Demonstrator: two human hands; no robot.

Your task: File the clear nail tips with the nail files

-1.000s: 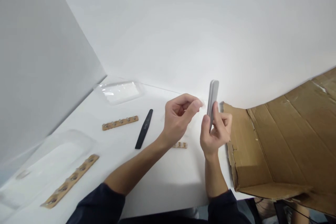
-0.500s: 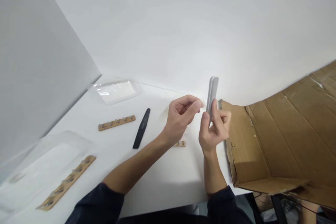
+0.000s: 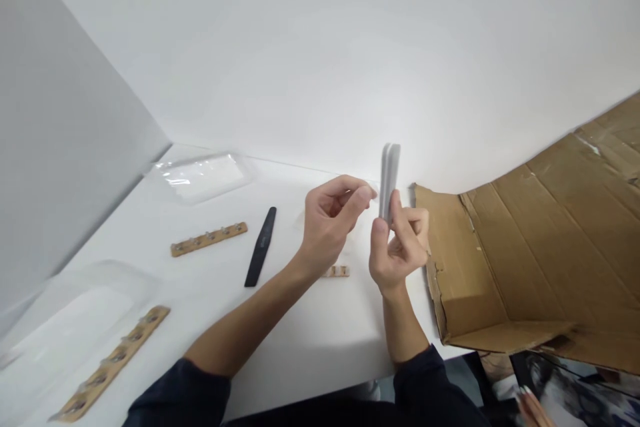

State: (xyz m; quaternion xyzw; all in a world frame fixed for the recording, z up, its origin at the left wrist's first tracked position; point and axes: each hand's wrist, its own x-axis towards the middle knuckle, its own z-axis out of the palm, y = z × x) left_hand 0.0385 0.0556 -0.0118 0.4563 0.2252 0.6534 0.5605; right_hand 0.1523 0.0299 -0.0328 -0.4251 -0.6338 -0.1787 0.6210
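Upright in my right hand (image 3: 400,247) are what look like two grey nail files (image 3: 389,177), flat with rounded ends, gripped between thumb and fingers. Just left of them my left hand (image 3: 333,217) is closed in a pinch. Something small and pale shows at its fingertips, too unclear to name. Below my left hand a short wooden strip (image 3: 337,271) is partly hidden by the wrist. A black nail file (image 3: 261,247) lies on the table to the left of my left forearm.
Two wooden strips, one farther back (image 3: 209,239) and one nearer (image 3: 113,363), bear several small shiny pieces. Clear plastic packaging, rear (image 3: 207,177) and front left (image 3: 65,327), lies on the white table. An open cardboard box (image 3: 470,267) stands right. Another person's hand (image 3: 534,407) shows lower right.
The view has shifted slightly, so everything on the table sits a little farther left. Both hands keep their holds. Another person's fingers now show more plainly at the lower right.
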